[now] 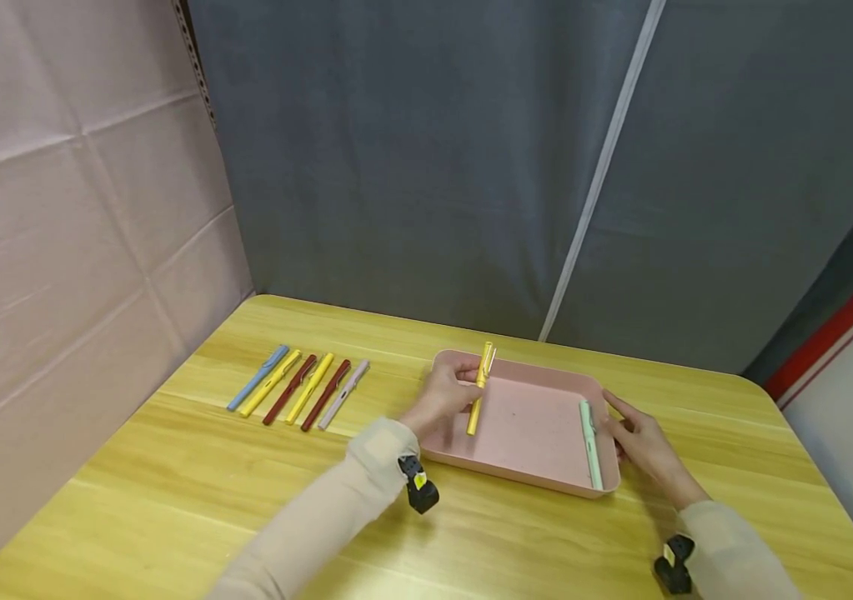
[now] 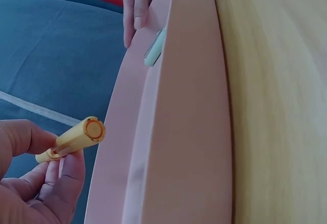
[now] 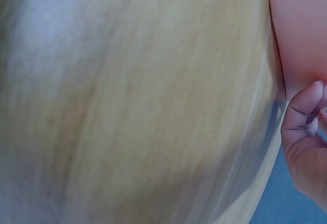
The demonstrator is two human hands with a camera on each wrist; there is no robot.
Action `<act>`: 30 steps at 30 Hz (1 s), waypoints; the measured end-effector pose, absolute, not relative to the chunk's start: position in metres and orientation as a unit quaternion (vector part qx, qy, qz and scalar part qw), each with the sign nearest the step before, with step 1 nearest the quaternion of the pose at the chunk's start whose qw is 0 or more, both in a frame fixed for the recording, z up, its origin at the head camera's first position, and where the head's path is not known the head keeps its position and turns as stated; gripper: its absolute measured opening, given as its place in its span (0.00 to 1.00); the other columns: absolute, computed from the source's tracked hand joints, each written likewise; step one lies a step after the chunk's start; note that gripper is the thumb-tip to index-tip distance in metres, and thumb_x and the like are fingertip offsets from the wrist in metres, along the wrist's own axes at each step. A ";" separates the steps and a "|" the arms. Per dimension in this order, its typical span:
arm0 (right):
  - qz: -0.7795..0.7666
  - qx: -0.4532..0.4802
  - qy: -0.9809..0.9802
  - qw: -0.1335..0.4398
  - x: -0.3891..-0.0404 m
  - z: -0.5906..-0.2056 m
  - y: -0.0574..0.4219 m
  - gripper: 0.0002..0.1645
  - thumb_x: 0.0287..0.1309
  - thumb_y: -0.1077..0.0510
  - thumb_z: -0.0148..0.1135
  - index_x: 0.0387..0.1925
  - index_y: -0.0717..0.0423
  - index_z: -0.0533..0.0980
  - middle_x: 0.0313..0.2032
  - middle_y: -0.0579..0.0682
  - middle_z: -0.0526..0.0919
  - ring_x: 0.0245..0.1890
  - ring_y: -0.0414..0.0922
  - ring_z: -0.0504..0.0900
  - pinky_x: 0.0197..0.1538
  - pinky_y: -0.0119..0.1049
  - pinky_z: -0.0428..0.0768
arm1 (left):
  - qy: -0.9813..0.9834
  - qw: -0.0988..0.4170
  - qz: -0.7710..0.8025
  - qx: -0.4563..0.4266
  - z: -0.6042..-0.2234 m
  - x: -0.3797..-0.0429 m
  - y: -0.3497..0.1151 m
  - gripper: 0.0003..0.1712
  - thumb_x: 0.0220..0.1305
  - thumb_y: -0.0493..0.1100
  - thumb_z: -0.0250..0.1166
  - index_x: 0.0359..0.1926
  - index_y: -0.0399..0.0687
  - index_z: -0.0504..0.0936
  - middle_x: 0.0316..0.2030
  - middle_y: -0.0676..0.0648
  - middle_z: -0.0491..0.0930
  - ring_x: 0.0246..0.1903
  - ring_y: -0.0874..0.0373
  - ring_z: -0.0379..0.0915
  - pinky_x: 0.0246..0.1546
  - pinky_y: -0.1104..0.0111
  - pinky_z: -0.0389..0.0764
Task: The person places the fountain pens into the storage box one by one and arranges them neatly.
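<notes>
My left hand (image 1: 447, 396) pinches a yellow pen (image 1: 481, 387) between thumb and fingers, above the left part of a pink tray (image 1: 531, 475). The left wrist view shows the yellow pen (image 2: 76, 138) end-on beside the tray's wall (image 2: 189, 106). A mint green pen (image 1: 590, 446) lies inside the tray along its right side. My right hand (image 1: 644, 442) holds the tray's right edge, thumb against the wall. In the right wrist view, this hand (image 3: 309, 137) shows at the right border, at the tray's corner (image 3: 301, 40).
Left of the tray, several pens lie side by side on the wooden table (image 1: 171, 483): a blue pen (image 1: 257, 379), yellow and dark red ones, and a pale lilac pen (image 1: 343, 396). A grey curtain (image 1: 411, 167) hangs behind the table; a pale cloth wall (image 1: 81, 250) stands left.
</notes>
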State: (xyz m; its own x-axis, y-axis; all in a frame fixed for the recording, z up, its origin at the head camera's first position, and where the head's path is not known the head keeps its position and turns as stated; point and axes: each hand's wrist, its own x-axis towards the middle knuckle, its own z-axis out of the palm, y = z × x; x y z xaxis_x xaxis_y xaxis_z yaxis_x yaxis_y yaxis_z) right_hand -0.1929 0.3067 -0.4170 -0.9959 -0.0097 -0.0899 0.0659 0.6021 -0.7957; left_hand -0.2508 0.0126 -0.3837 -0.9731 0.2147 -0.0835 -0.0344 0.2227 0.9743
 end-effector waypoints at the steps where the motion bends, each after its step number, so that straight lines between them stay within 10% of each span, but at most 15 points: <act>1: -0.446 0.017 0.894 0.044 -0.193 -0.417 0.307 0.34 0.70 0.56 0.47 0.72 0.58 0.49 0.23 0.49 0.67 0.20 0.37 0.66 0.23 0.28 0.70 | 0.776 0.101 0.620 0.057 -0.384 -0.250 0.014 0.24 0.55 0.27 0.62 0.55 0.37 0.76 0.40 0.43 0.78 0.31 0.60 0.74 0.29 0.69 0.82; 30: -0.455 0.021 0.889 0.053 -0.191 -0.418 0.305 0.35 0.70 0.55 0.46 0.72 0.57 0.47 0.25 0.50 0.67 0.21 0.38 0.67 0.24 0.28 0.70 | 0.783 0.119 0.609 0.040 -0.410 -0.227 0.076 0.22 0.52 0.27 0.65 0.50 0.38 0.79 0.33 0.50 0.77 0.30 0.63 0.75 0.26 0.73 0.81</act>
State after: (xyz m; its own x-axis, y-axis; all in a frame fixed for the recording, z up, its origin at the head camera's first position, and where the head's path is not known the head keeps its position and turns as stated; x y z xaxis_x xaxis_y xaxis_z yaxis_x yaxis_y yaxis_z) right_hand -0.1910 0.3054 -0.4176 -0.9935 -0.0113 -0.1134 0.0853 0.5856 -0.8061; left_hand -0.2273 0.0756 -0.4099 -0.9685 0.2074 -0.1381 -0.0827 0.2551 0.9634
